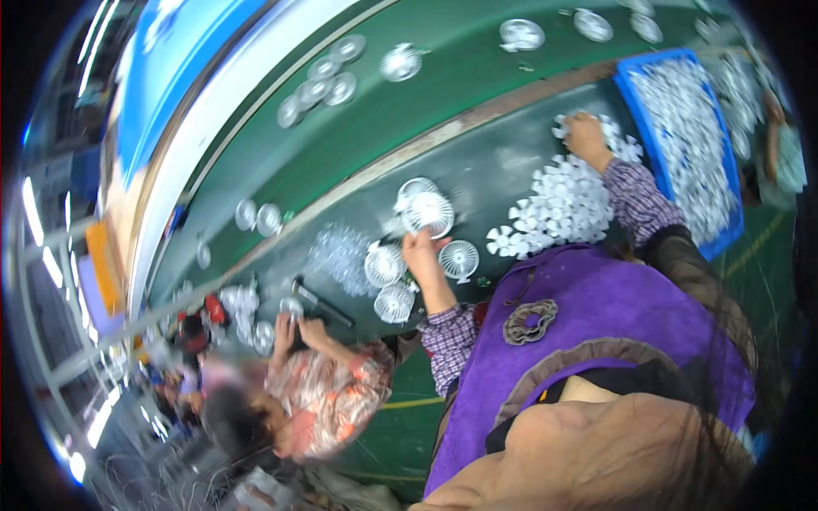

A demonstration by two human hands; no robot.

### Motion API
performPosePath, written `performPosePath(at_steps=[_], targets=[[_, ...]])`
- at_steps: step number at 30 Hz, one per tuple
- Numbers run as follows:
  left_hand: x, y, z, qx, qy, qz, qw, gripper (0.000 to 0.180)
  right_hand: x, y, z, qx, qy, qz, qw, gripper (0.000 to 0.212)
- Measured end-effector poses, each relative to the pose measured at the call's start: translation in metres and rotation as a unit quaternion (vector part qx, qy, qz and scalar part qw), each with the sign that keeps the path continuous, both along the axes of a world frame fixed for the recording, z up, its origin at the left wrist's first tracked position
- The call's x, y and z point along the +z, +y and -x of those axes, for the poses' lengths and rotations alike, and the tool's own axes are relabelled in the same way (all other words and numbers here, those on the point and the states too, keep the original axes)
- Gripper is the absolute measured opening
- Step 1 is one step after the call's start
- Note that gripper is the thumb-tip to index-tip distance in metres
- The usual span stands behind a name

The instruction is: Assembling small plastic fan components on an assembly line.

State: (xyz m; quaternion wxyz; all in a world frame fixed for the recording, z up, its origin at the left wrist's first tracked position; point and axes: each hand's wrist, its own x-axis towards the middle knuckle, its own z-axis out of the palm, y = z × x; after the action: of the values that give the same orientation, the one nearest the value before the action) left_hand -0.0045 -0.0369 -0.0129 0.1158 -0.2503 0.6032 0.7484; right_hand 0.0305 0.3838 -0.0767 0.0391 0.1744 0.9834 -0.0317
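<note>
My left hand is closed on the near edge of a round white fan grille, with the thumb pointing right. Close around it lie more grilles, including one grille to the right and another grille nearer to me. Over on the right, my right hand reaches to the far part of a heap of small white fan blades. Its fingers are bent down on a white blade; the fingertips are partly hidden.
A blue crate full of white parts stands to the right. Small clear parts lie left of the grilles. Beyond a ledge, a green belt carries several fan grilles. On the left a co-worker handles a round part beside a dark tool.
</note>
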Motion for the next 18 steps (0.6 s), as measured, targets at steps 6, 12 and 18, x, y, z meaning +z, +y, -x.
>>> performPosePath(at_steps=[6,12,18], targets=[[0.016,0.005,-0.028,-0.075,0.011,-0.286,0.955,0.042,-0.013,0.03,0.004,0.065,0.038,0.009,0.997,0.035],[0.025,0.002,-0.044,-0.03,-0.038,-0.267,0.962,0.044,-0.014,0.002,0.019,0.087,-0.016,0.005,0.996,0.039],[0.027,0.011,-0.036,-0.077,-0.037,-0.26,0.962,0.034,0.009,-0.01,0.024,0.138,0.049,0.059,0.987,0.039]])
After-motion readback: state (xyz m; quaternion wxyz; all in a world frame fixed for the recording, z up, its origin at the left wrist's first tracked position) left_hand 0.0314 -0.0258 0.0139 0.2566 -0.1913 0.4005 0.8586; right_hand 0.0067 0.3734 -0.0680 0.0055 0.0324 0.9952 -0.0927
